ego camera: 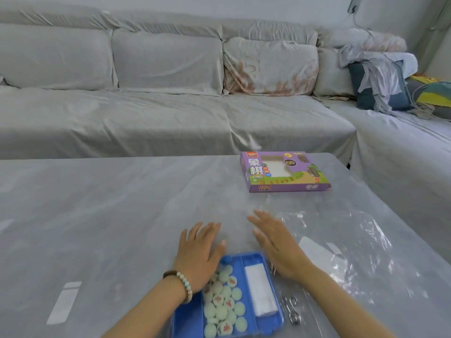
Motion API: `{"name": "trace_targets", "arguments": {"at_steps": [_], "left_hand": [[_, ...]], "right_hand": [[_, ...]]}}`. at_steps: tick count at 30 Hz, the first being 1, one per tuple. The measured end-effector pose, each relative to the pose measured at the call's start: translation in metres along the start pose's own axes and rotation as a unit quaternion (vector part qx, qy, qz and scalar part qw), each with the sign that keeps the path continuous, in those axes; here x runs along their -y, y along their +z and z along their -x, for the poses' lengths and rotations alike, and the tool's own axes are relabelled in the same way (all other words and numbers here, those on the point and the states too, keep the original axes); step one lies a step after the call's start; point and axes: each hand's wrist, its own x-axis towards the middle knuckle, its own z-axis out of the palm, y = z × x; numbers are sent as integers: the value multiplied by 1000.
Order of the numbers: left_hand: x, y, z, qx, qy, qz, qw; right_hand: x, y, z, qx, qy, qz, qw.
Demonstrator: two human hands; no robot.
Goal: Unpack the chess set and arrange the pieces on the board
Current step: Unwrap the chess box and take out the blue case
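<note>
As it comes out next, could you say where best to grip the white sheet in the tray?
Probably pinch the sheet at its far short end from above: it lies flat in the tray's right compartment, walls hugging its long sides, bare floor beyond it.

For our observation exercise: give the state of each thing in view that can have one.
Box: lying flat.
Tray: uncovered.
Pieces: heaped in left compartment.
Sheet: folded, in right compartment.
Left hand: open, fingers straight.
Right hand: open, fingers straight.
Wrap: crumpled.
</note>
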Motion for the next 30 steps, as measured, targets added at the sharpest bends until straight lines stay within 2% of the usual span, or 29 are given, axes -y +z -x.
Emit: {"name": "trace_targets", "arguments": {"at_steps": [5,8,11,13,18,22,23,26,30], "left_hand": [[-9,16,67,26,18,-91,995],[1,18,77,15,22,-120,992],[21,7,85,11,28,-125,992],[45,-4,93,4,29,-128,991],[102,-32,103,5,13,-138,990],[112,-40,107,5,1,-144,990],[112,-41,107,5,0,-142,990],[112,-41,107,4,-6,-142,990],[110,-41,107,-1,-13,-138,990]], "right_hand": [[1,16,65,-7,10,52,999],[15,22,74,-26,39,-24,999],[35,28,81,-83,54,-79,992],[46,32,83,-127,11,-16,992],[69,57,73,-88,-73,123,986],[89,66,53,-75,-88,220,969],[96,65,48,-47,-88,233,967],[102,67,40,28,-67,236,969],[101,66,36,45,-19,172,984]]}}
